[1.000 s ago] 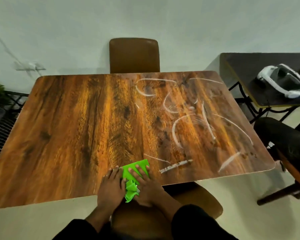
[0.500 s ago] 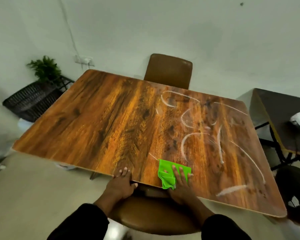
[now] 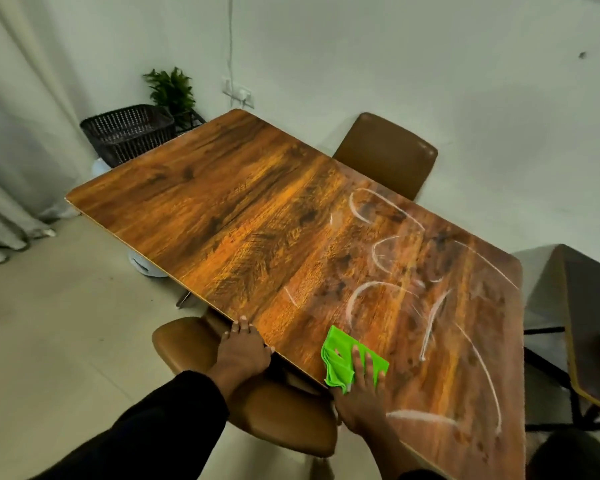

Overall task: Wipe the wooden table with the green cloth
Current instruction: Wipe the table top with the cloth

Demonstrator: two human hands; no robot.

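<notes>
Wooden table (image 3: 243, 220) fills the frame at a slant, with pale walls behind it. White curved streaks (image 3: 430, 323) cover its right half, and the left half shows bare grain.

Green cloth (image 3: 340, 358) lies on the tabletop close to the near edge, just left of the streaks. One corner hangs crumpled over the rim. The right hand (image 3: 361, 400) lies flat on the cloth with fingers spread and straight, pressing down. It hides the cloth's near right part.

The left hand (image 3: 243, 355) is well apart from the right, at the near edge of the table. Its fingertips rest on top and its thumb lies along the rim. I cannot tell whether anything hooks underneath. Both sleeves are dark and cut off at the bottom of the frame.

- Brown chair (image 3: 274, 410) below the hands, partly hidden by the table and forearms.
- Second brown chair (image 3: 385, 154) at the far side; only its backrest shows.
- Dark woven basket (image 3: 129, 133) and a plant (image 3: 170, 88) in the far corner.
- Side table (image 3: 589, 323) at right, cropped by the frame edge.
</notes>
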